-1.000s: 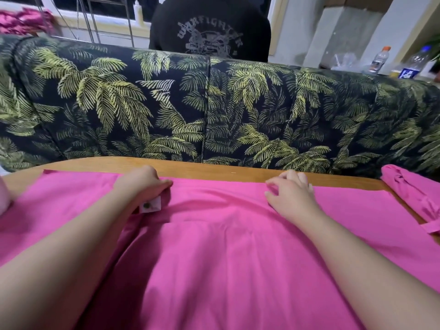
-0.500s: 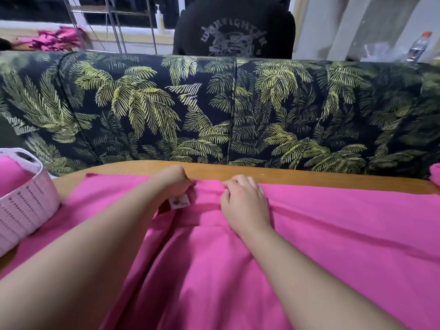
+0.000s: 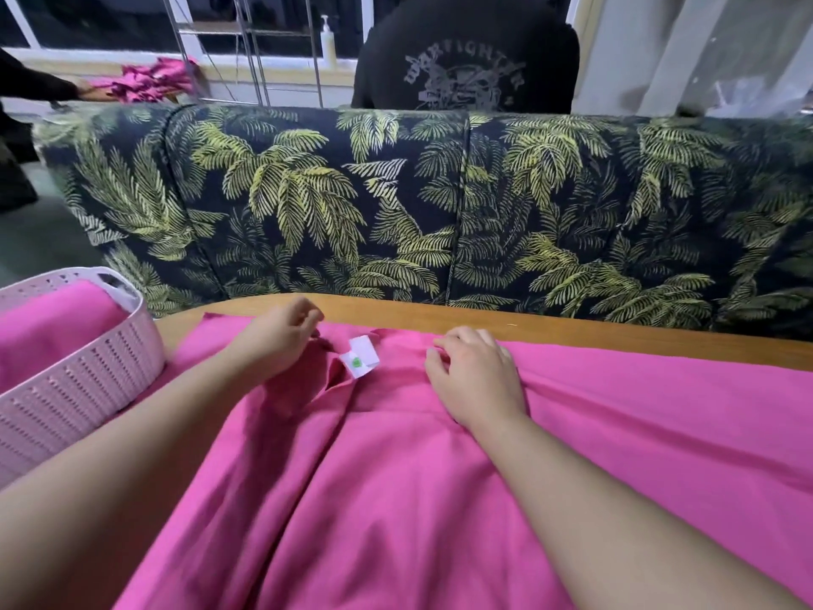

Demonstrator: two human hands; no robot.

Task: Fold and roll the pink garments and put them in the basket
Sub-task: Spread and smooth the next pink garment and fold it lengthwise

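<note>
Pink garment (image 3: 440,499) spread flat across the wooden table (image 3: 572,330), far hem just short of the far table edge, near part running off the bottom of the view, so full outline unknown; laid out this way, probably, to give a smooth base for folding. Long creases fanning from the far middle toward the near side, likely from cloth gathered there. Lilac perforated basket (image 3: 75,385) at the left table end, within easy reach for dropping in rolls, already holding pink fabric; left side cut off, contents uncountable. Right hand (image 3: 475,380) resting palm-down on the cloth near the far hem, fingers loosely bent, seemingly pressing the fabric still; any pinch underneath impossible to tell. Left hand (image 3: 281,341) at the far hem left of centre, fingers curled, apparently pinching a fold edge, fingertips hidden by knuckles. White care label (image 3: 361,356) lying exposed between the hands, green mark unreadable.
</note>
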